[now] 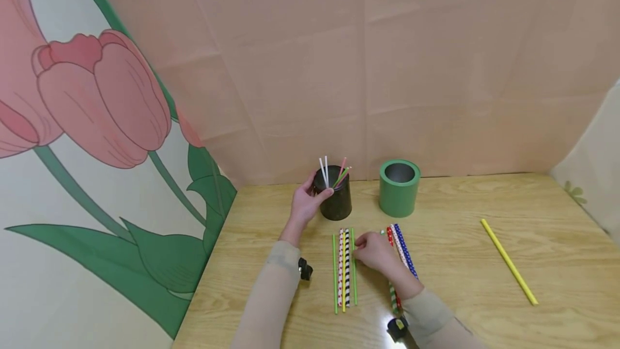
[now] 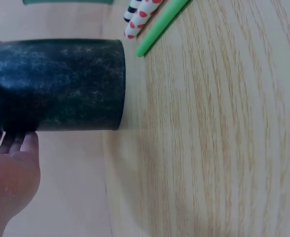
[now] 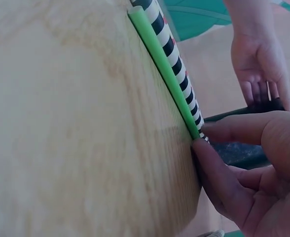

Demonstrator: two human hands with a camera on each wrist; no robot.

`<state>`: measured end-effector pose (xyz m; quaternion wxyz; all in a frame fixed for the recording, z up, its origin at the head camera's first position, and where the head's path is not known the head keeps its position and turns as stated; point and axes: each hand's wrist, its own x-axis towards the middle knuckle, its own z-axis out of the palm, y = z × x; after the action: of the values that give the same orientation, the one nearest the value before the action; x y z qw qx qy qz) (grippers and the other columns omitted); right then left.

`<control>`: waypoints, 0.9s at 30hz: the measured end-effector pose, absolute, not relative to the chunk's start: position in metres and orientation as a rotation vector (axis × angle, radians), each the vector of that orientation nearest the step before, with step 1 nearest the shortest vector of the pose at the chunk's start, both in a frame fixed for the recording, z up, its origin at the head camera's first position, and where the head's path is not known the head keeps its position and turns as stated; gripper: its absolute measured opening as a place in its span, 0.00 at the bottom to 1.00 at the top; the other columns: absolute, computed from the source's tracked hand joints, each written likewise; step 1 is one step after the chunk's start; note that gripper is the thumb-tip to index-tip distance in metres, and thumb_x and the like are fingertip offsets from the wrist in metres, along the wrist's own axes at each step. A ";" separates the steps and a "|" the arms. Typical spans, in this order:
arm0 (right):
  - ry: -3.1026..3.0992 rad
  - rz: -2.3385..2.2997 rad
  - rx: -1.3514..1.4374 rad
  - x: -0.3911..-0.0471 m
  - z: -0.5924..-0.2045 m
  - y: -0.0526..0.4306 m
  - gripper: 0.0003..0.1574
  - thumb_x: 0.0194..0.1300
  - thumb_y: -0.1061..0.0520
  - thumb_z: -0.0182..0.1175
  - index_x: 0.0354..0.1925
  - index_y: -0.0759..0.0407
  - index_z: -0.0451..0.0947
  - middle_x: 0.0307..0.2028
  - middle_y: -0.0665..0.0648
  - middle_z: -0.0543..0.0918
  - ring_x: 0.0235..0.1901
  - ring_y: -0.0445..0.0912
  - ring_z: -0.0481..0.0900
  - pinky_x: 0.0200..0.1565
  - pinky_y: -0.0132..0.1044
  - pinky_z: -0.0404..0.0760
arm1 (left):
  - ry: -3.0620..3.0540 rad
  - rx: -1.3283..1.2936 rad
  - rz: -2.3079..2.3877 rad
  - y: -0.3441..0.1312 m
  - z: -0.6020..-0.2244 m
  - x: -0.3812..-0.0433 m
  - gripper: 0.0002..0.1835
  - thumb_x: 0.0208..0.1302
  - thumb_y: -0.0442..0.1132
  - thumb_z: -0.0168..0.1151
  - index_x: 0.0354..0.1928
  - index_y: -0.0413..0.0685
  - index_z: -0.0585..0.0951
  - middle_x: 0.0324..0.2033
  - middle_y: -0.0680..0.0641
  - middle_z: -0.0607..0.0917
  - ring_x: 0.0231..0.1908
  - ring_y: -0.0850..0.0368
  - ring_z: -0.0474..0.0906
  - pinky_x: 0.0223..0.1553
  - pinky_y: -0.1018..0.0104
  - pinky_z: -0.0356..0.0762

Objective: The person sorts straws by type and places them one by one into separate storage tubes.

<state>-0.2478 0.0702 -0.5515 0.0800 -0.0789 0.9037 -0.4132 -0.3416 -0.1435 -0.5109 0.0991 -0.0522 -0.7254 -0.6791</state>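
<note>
While the left hand (image 1: 306,203) grips a black cup (image 1: 337,206) of straws (image 1: 326,171) near its rim, seemingly to steady it, the fingers (image 3: 243,127) of the right hand (image 1: 377,252) pinch a light-green straw (image 1: 355,281) toward its far end; it lies on the wooden bench (image 1: 450,263), just beside a black-and-white striped straw (image 1: 347,279), that end perhaps being easiest to reach.

Indoor room, tulip mural (image 1: 104,101), creased backdrop (image 1: 363,69), wood-grain table (image 1: 455,263)

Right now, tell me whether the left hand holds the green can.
No, the left hand grips the black can; the green can stands apart, untouched.
</note>
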 end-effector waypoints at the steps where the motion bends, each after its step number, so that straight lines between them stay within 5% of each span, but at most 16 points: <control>1: 2.694 -1.235 -0.223 -0.248 -0.552 0.070 0.17 0.56 0.61 0.74 0.44 0.68 0.87 0.28 0.51 0.84 0.29 0.44 0.80 0.32 0.37 0.81 | -2.150 -0.153 -2.004 -0.144 -0.511 -0.342 0.44 0.64 0.33 0.79 0.79 0.36 0.67 0.77 0.33 0.66 0.77 0.43 0.63 0.77 0.55 0.63; 9: 2.671 -1.216 -0.193 -0.248 -0.550 0.068 0.22 0.52 0.59 0.82 0.42 0.68 0.86 0.29 0.53 0.83 0.29 0.45 0.80 0.31 0.37 0.81 | -2.161 -0.127 -1.988 -0.143 -0.515 -0.344 0.45 0.63 0.33 0.79 0.79 0.35 0.67 0.76 0.34 0.69 0.76 0.44 0.65 0.76 0.57 0.65; 22: 2.680 -1.227 -0.186 -0.243 -0.546 0.065 0.21 0.49 0.66 0.76 0.43 0.71 0.84 0.23 0.52 0.82 0.20 0.43 0.81 0.29 0.36 0.83 | -2.162 -0.100 -2.009 -0.142 -0.512 -0.343 0.46 0.63 0.33 0.79 0.79 0.35 0.66 0.77 0.34 0.67 0.77 0.44 0.65 0.76 0.59 0.65; 27: 2.719 -1.170 -0.211 -0.243 -0.549 0.064 0.19 0.48 0.67 0.73 0.42 0.69 0.85 0.25 0.52 0.81 0.23 0.44 0.79 0.30 0.36 0.82 | -2.173 -0.089 -1.989 -0.141 -0.513 -0.343 0.45 0.63 0.33 0.79 0.79 0.37 0.67 0.77 0.35 0.68 0.76 0.45 0.66 0.75 0.59 0.66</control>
<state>-0.2427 0.0644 -0.5490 0.0870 -0.0707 0.9128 -0.3927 -0.3426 -0.1411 -0.5127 0.0969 -0.0299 -0.7339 -0.6717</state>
